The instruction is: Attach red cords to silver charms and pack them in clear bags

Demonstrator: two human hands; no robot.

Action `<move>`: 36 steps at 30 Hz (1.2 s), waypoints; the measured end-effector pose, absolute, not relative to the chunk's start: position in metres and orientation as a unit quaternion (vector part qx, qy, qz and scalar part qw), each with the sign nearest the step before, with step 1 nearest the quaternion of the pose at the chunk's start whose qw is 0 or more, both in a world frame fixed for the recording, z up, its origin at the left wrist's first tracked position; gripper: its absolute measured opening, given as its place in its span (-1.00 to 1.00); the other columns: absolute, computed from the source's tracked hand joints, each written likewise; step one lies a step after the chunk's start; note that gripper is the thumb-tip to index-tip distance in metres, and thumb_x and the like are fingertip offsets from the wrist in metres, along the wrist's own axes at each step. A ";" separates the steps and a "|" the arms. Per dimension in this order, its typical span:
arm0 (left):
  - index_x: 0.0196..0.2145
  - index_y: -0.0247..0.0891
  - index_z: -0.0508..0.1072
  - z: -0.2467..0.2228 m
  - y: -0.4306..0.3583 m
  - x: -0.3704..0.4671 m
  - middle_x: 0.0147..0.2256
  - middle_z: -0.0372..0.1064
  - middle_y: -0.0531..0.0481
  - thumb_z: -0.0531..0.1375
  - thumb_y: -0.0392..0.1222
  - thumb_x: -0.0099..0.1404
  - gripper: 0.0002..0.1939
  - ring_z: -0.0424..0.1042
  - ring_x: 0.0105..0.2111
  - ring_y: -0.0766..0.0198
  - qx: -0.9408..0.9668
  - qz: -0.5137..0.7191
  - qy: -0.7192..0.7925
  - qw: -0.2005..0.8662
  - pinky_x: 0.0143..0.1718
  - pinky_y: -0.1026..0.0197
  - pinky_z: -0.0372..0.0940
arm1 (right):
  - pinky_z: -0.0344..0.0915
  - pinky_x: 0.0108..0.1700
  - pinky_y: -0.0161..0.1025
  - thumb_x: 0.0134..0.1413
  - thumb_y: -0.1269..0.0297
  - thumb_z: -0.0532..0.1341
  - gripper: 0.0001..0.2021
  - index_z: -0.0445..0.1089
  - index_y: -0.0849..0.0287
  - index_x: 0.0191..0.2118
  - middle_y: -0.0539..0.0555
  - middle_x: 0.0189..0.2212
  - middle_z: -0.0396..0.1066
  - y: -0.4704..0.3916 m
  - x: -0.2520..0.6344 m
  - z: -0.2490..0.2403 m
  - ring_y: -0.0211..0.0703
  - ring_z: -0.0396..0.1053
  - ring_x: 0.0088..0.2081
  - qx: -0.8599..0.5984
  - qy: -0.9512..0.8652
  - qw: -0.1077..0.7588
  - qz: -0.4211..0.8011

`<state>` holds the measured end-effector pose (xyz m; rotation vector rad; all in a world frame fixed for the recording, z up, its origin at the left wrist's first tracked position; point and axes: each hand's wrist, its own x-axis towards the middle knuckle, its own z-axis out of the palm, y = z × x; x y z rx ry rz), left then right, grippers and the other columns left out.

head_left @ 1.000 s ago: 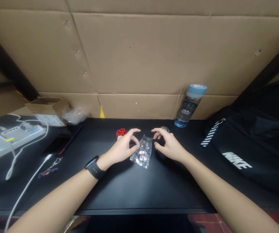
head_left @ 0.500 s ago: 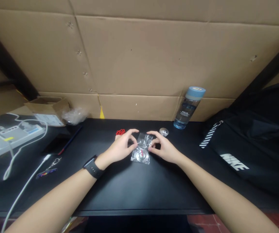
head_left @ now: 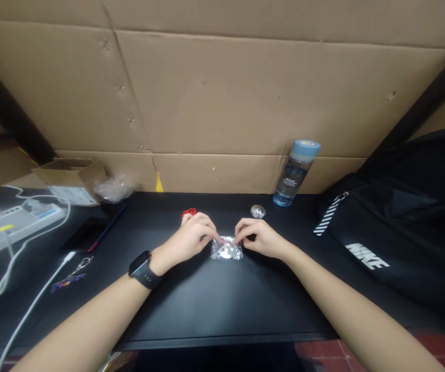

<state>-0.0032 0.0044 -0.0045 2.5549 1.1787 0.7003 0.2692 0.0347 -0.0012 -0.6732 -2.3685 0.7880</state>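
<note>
A crinkled clear plastic pouch (head_left: 215,253) with a shiny silver round piece (head_left: 227,251) inside lies on the black tabletop (head_left: 222,305). The left hand (head_left: 218,238) pinches the pouch's far edge at its left, the right hand (head_left: 239,242) at its right. The slick film could slip from so slight a hold, or tear if both pull unevenly; the round piece could then slide out. Beyond the pouch and to its right, a clear blue-lidded bottle (head_left: 294,173) reads "AQUA", its smaller print illegible; farther right, a black fabric bag (head_left: 412,227) shows "NIKE" in white.
</note>
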 end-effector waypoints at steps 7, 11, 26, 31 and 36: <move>-0.22 -0.06 0.61 0.006 -0.008 0.006 -0.13 0.51 0.00 0.25 -0.11 0.39 -0.88 0.33 0.04 0.02 0.877 0.229 0.409 0.104 0.10 -0.06 -0.01 | 0.34 0.00 -0.14 0.10 0.22 0.42 -0.91 0.61 0.08 -0.29 0.06 -0.19 0.48 0.024 0.264 0.004 -0.11 0.43 -0.14 -0.254 -0.902 0.252 0.241; -0.18 -0.10 0.55 0.004 -0.010 0.012 -0.12 0.49 0.00 0.43 0.05 0.24 -0.72 0.32 0.04 0.00 0.882 0.211 0.409 0.104 0.08 -0.04 0.00 | 0.31 -0.03 -0.16 -0.04 0.07 0.51 -0.73 0.52 0.11 -0.35 0.04 -0.21 0.47 0.025 0.262 0.000 -0.10 0.40 -0.14 -0.278 -0.902 0.232 0.235; 0.12 -0.10 0.35 -0.003 -0.017 0.017 0.13 0.39 -0.14 0.38 -0.06 0.30 -0.51 0.27 0.18 -0.08 0.859 0.245 0.436 0.113 0.12 -0.09 0.09 | 0.20 0.10 -0.07 -0.08 0.20 0.52 -0.41 0.35 -0.01 0.08 -0.06 -0.23 0.52 0.016 0.262 0.010 -0.10 0.48 -0.16 -0.334 -0.878 0.193 0.285; 0.25 -0.06 0.20 -0.012 -0.018 0.021 0.22 0.34 -0.16 0.37 -0.17 0.31 -0.36 0.28 0.19 -0.10 0.860 0.241 0.422 0.153 0.13 -0.10 0.10 | 0.24 0.07 -0.09 -0.07 0.29 0.49 -0.34 0.32 -0.08 0.17 -0.03 -0.19 0.52 0.011 0.263 0.015 -0.06 0.45 -0.14 -0.345 -0.880 0.183 0.269; 0.29 -0.06 0.17 -0.015 -0.014 0.020 0.05 0.47 -0.13 0.41 -0.21 0.27 -0.26 0.42 0.06 -0.06 0.846 0.256 0.432 0.179 0.09 -0.07 0.12 | 0.24 0.03 -0.10 -0.01 0.29 0.45 -0.25 0.20 -0.13 0.30 -0.03 -0.22 0.53 0.011 0.265 0.010 -0.05 0.43 -0.16 -0.354 -0.882 0.171 0.258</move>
